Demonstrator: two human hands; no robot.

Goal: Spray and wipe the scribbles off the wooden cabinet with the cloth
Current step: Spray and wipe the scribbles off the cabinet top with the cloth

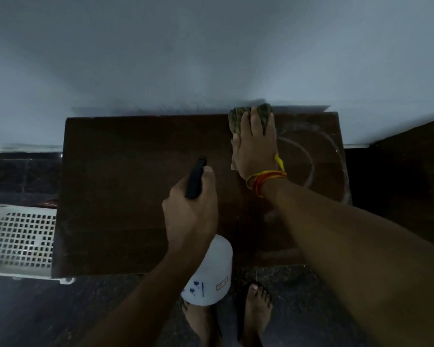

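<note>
Nearest the camera, the person's left hand (191, 216) is wrapped round the neck of a translucent white plastic spray bottle (208, 271), fingers curled over its black trigger head (196, 179), which juts forward past the knuckles toward the cabinet top. The bottle's round body hangs below the wrist, over the cabinet's near edge and above two bare feet (257, 311) on the dark floor. It looks rigid and smooth-walled; how full it is cannot be read, so its weight is a guess, but a grip high at the neck with a finger on the trigger seems the sensible hold. To the left of that hand, beside the cabinet, sits a white perforated plastic basket (23, 239). Beyond the bottle hand and to its right, the right hand (257, 149), with orange and yellow threads (266, 177) at the wrist, lies flat with straight fingers pressing a crumpled olive-green cloth (238, 118) onto the dark brown wooden cabinet (135, 196), at its back edge against the pale wall (211, 51). The cloth appears soft and limp, so it likely bunches under the palm and needs steady downward pressure to drag well. Just right of that hand, pale looping scribbles (311, 156) remain on the wood, so the wiping is unfinished.
</note>
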